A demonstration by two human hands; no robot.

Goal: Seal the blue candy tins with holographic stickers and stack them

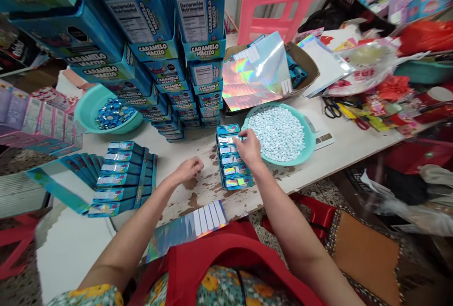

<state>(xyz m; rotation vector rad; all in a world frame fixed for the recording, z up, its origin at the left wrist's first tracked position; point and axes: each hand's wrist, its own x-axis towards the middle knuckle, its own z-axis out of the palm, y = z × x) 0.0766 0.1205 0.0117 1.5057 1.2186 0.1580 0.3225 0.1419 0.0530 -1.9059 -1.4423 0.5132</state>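
Boxes (235, 159) in a blue tray sit mid-tabletop (207, 181); the right hand (248, 148) has bent fingers on them, grip unclear. At nine o'clock the left hand (190, 169) curls loosely, its contents hidden. At two o'clock lies a basin (310, 142) of white pieces; at eleven, stacked cartons (152, 51).

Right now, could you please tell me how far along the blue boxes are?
The three nearest boxes in the middle row seem done, with shiny strips on. The right hand is at the second-farthest box; the farthest looks bare, so probably left to do. Pale strips lie on the sheet.
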